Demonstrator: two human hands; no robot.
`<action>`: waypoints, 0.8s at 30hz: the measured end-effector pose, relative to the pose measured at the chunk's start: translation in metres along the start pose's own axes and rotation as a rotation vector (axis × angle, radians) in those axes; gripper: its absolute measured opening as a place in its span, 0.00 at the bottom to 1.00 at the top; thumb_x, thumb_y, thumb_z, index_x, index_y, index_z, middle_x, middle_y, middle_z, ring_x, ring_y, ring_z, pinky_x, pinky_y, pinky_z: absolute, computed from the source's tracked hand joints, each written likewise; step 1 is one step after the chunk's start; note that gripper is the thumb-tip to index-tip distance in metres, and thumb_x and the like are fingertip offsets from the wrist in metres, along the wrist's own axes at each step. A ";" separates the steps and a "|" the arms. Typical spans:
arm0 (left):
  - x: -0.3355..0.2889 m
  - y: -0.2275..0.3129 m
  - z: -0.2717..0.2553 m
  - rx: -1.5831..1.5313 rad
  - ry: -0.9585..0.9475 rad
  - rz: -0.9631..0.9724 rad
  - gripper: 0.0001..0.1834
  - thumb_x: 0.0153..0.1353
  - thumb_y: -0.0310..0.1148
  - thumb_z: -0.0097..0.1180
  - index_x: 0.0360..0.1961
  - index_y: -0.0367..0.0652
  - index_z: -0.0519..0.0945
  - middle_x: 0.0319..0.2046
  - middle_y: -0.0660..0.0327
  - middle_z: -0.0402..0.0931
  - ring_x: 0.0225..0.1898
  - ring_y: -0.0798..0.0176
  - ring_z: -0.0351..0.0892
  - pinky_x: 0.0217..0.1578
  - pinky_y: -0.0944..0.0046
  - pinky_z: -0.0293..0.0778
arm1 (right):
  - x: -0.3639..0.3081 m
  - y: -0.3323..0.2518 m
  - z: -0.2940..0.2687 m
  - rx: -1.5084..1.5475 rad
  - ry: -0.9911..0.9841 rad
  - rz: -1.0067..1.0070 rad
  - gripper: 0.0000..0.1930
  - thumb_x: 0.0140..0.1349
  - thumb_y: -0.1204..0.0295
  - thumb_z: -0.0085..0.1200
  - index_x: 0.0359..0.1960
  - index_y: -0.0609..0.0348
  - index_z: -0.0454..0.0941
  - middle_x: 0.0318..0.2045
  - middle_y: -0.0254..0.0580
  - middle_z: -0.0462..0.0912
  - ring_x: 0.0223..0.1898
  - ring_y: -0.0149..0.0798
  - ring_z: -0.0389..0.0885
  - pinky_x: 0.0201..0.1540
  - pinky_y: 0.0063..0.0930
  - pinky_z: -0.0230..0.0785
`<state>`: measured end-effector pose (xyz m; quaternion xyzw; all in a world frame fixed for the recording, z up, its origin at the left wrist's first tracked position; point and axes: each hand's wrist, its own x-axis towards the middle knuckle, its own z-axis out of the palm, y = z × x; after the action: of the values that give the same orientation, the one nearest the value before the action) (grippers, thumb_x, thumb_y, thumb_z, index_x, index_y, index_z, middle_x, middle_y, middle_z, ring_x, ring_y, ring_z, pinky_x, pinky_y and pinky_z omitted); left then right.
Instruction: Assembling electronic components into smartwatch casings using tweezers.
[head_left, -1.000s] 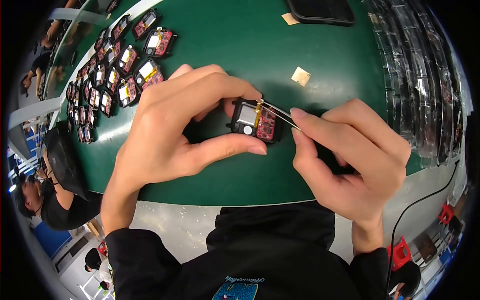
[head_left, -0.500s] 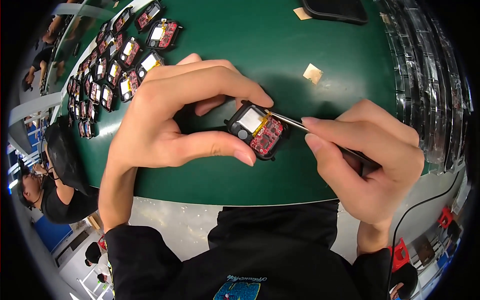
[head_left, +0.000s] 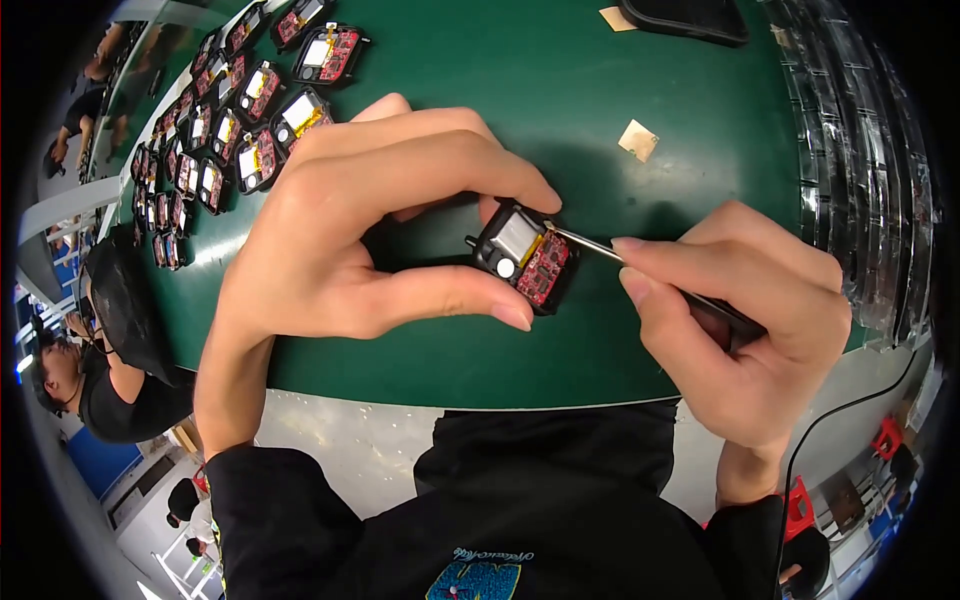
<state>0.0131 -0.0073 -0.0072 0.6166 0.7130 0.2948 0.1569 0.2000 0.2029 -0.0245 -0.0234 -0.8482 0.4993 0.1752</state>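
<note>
Between the thumb and fingers of my left hand [head_left: 350,225] is a small black device housing [head_left: 487,250], tilted above the table. Inside it show a red circuit board [head_left: 543,268], a silver battery-like block [head_left: 516,235], yellow tape along that block and a round pale disc [head_left: 506,268]. My right hand [head_left: 745,320] pinches slim metal tweezers [head_left: 592,246] with a dark rear part. Their tip is at the upper corner of the circuit board, beside the yellow tape; whether it grips anything there is too small to tell.
Several similar open housings [head_left: 257,160] stand in rows on the green table [head_left: 480,365] at the left. A small beige square [head_left: 638,141] and a black tray-like object [head_left: 690,18] lie farther back. Stacked clear plastic trays [head_left: 850,180] line the right side. Another person [head_left: 125,375] sits at the left.
My left hand and the housing have shifted slightly right, and the housing has tilted, so its round disc now looks bright white. The tweezers' tip stays at the board's upper corner.
</note>
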 end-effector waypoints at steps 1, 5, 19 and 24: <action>0.001 0.001 0.000 -0.008 0.009 0.000 0.36 0.42 0.54 0.85 0.47 0.38 0.92 0.39 0.59 0.91 0.30 0.68 0.79 0.34 0.66 0.64 | 0.000 0.000 0.000 0.003 0.001 -0.006 0.12 0.53 0.88 0.68 0.39 0.67 0.93 0.23 0.36 0.82 0.19 0.21 0.69 0.22 0.19 0.52; 0.001 0.000 -0.001 0.017 0.000 0.067 0.34 0.44 0.52 0.85 0.45 0.37 0.92 0.38 0.58 0.91 0.34 0.63 0.85 0.36 0.64 0.67 | 0.001 0.000 0.001 0.001 -0.005 -0.009 0.12 0.52 0.87 0.69 0.39 0.67 0.93 0.23 0.36 0.82 0.19 0.22 0.69 0.22 0.19 0.52; 0.002 0.004 -0.001 0.007 -0.008 0.020 0.34 0.44 0.54 0.85 0.43 0.36 0.92 0.37 0.59 0.90 0.33 0.64 0.83 0.34 0.65 0.66 | 0.002 0.003 0.000 -0.022 -0.018 -0.053 0.12 0.53 0.87 0.70 0.40 0.67 0.93 0.23 0.35 0.82 0.19 0.21 0.69 0.22 0.19 0.51; 0.000 -0.001 0.002 0.009 0.012 0.065 0.34 0.44 0.54 0.85 0.43 0.36 0.92 0.37 0.59 0.90 0.34 0.62 0.83 0.36 0.63 0.67 | 0.001 0.001 -0.001 -0.032 -0.005 -0.055 0.12 0.53 0.87 0.70 0.39 0.67 0.93 0.23 0.35 0.82 0.18 0.21 0.68 0.21 0.19 0.51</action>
<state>0.0133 -0.0067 -0.0090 0.6383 0.6949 0.3001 0.1400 0.1989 0.2043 -0.0242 -0.0017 -0.8569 0.4808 0.1861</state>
